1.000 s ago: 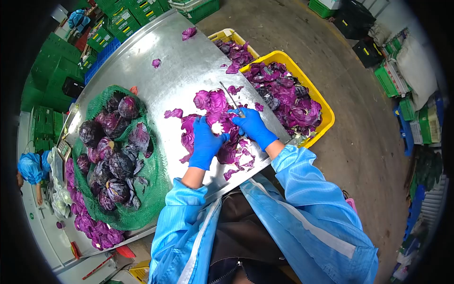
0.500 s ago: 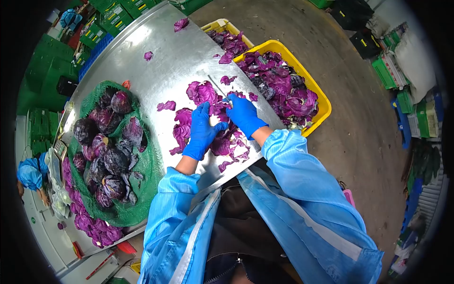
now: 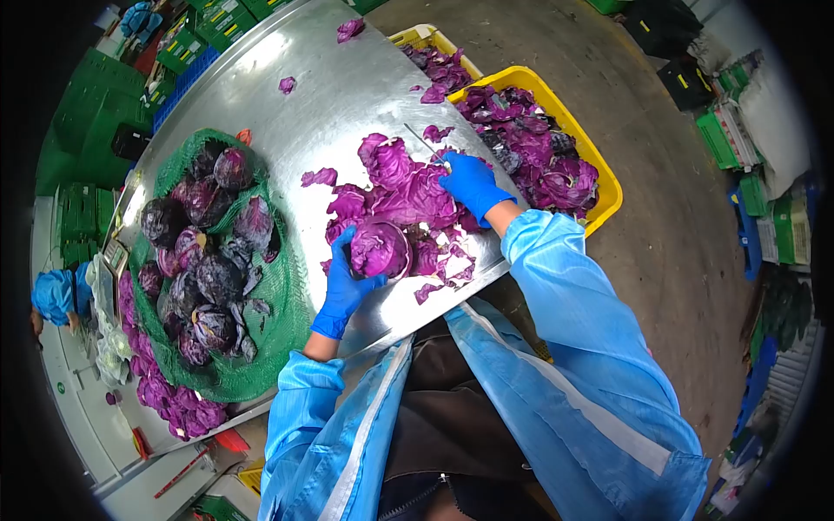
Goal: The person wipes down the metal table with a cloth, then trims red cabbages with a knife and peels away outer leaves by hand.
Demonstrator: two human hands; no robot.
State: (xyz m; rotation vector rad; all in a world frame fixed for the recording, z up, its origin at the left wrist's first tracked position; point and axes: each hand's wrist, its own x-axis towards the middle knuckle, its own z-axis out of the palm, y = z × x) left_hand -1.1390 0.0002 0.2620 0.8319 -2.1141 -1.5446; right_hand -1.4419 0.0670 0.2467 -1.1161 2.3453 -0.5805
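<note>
My left hand [image 3: 347, 282], in a blue glove, is curled round the side of a trimmed red cabbage [image 3: 380, 248] near the front edge of the metal table. In my gloved right hand [image 3: 474, 184] is a knife [image 3: 424, 142], its thin blade pointing away to the upper left, apart from the cabbage. Loose purple cabbage leaves [image 3: 417, 198] lie spread between and beyond my hands, with small torn scraps [image 3: 450, 267] by the table edge.
A green mesh sack [image 3: 276, 339] of several red cabbages [image 3: 213, 282] lies on the table's left. Purple cabbages [image 3: 178, 408] line the far left edge. A yellow crate [image 3: 608, 174] of leaves stands at the right, another crate [image 3: 417, 36] behind it. Another person's blue sleeve [image 3: 54, 295] shows far left.
My hands have moved apart. The left went down and left and now holds the round cabbage in plain view; the right moved slightly right with the knife. The whole view shifted a little.
</note>
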